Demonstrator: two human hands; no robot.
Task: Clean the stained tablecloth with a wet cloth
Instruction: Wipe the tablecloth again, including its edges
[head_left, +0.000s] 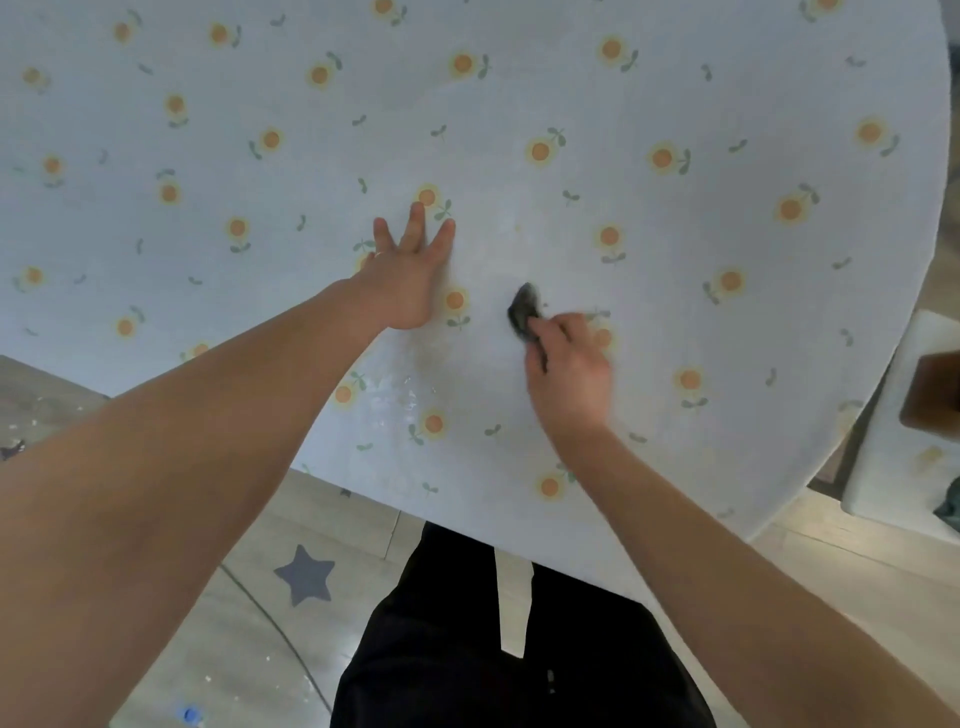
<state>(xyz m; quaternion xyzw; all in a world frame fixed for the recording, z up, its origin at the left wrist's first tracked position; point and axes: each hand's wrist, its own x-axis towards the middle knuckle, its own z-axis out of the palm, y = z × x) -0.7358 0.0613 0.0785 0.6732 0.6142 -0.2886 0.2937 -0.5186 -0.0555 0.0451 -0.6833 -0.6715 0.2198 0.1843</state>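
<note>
A pale blue tablecloth (519, 104) printed with orange flowers covers a round table. A faint brownish stain (431, 353) and whitish smears lie near the front edge, between my hands. My left hand (410, 280) rests flat on the cloth with fingers spread, holding nothing. My right hand (569, 374) is shut on a small dark grey wet cloth (524, 312), pressed onto the tablecloth just right of the stain; the hand looks motion-blurred.
The table's curved front edge runs just before my body. A white seat or bench (883, 467) with a brown object (935, 395) stands at the right. Floor mat with a grey star (305, 574) lies below left.
</note>
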